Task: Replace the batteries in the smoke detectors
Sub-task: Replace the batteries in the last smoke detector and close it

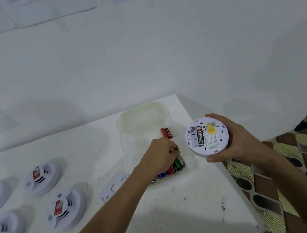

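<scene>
The right hand [231, 139] grips the upturned smoke detector [207, 136], exposing its half-filled bay; just left, the left hand [161, 156] fingers pinch among the loose batteries [174, 167] on the desk [189, 208].

1. Two bare forearms reach in from the bottom edge, with no sleeves visible on either.
2. The left hand [161, 155] shows no ring, glove or wristband.
3. The right hand [235, 141] likewise shows no ring, watch or glove, with a short thumbnail visible.
</scene>
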`<state>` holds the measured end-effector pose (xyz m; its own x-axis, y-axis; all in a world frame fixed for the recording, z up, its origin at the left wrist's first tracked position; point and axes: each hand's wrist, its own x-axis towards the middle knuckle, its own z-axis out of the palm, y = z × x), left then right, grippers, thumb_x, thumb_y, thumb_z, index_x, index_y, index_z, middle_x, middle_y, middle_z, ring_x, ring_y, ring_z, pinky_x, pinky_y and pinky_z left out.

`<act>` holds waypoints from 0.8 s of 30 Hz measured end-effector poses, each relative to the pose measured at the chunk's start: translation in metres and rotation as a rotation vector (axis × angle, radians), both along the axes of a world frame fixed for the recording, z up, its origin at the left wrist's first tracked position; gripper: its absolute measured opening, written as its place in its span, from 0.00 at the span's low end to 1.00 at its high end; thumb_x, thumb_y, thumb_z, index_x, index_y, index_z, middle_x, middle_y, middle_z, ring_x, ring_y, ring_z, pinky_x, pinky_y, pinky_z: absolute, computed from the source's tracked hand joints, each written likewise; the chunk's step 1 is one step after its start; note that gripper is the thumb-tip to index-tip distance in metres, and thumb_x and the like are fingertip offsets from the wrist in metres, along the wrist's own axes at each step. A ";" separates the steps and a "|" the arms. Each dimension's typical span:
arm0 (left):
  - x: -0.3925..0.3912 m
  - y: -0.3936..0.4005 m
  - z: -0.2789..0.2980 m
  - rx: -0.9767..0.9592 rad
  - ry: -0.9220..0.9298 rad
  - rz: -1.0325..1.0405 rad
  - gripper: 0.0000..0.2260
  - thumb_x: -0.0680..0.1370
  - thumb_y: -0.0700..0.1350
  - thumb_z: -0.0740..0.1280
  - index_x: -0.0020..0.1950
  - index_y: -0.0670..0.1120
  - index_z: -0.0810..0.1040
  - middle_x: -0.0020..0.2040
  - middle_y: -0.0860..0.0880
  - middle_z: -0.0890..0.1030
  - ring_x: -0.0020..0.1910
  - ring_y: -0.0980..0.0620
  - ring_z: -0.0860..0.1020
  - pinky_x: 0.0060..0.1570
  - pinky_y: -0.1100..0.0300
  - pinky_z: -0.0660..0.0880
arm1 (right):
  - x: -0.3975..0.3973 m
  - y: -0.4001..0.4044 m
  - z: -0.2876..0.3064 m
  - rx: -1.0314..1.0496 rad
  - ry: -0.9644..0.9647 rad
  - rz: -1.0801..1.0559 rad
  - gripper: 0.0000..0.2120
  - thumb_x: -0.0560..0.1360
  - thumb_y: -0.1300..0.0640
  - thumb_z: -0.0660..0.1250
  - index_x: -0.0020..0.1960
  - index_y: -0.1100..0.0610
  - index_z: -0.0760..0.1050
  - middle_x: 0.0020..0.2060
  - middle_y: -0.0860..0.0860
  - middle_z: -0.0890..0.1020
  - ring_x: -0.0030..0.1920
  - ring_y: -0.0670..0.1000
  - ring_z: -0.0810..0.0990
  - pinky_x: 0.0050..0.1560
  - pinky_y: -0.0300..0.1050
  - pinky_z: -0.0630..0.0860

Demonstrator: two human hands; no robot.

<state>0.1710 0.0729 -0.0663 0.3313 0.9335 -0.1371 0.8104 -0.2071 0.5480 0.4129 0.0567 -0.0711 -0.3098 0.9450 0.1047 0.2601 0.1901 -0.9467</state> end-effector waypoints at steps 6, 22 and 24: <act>-0.001 -0.010 0.009 0.055 0.017 0.037 0.12 0.81 0.44 0.63 0.62 0.45 0.80 0.57 0.47 0.83 0.50 0.52 0.81 0.48 0.67 0.71 | 0.005 -0.007 0.002 -0.015 0.003 0.021 0.47 0.53 0.53 0.84 0.69 0.46 0.69 0.61 0.45 0.80 0.63 0.48 0.78 0.62 0.52 0.79; 0.012 -0.042 0.070 0.049 -0.298 0.009 0.18 0.71 0.44 0.72 0.58 0.56 0.74 0.54 0.57 0.78 0.45 0.59 0.79 0.41 0.68 0.78 | -0.014 -0.007 0.013 0.032 0.114 0.159 0.47 0.56 0.71 0.83 0.69 0.50 0.69 0.58 0.43 0.81 0.60 0.48 0.80 0.52 0.38 0.80; 0.013 -0.045 0.068 0.032 -0.307 0.031 0.19 0.70 0.45 0.73 0.58 0.57 0.74 0.54 0.59 0.78 0.44 0.62 0.79 0.39 0.71 0.76 | -0.016 -0.007 0.012 0.041 0.111 0.151 0.46 0.56 0.71 0.83 0.68 0.50 0.69 0.57 0.43 0.81 0.59 0.48 0.80 0.51 0.38 0.80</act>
<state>0.1844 0.0281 0.0021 0.3241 0.9460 -0.0052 0.6139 -0.2062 0.7620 0.3970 0.0501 -0.0592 -0.4318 0.8832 0.1833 0.1203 0.2579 -0.9587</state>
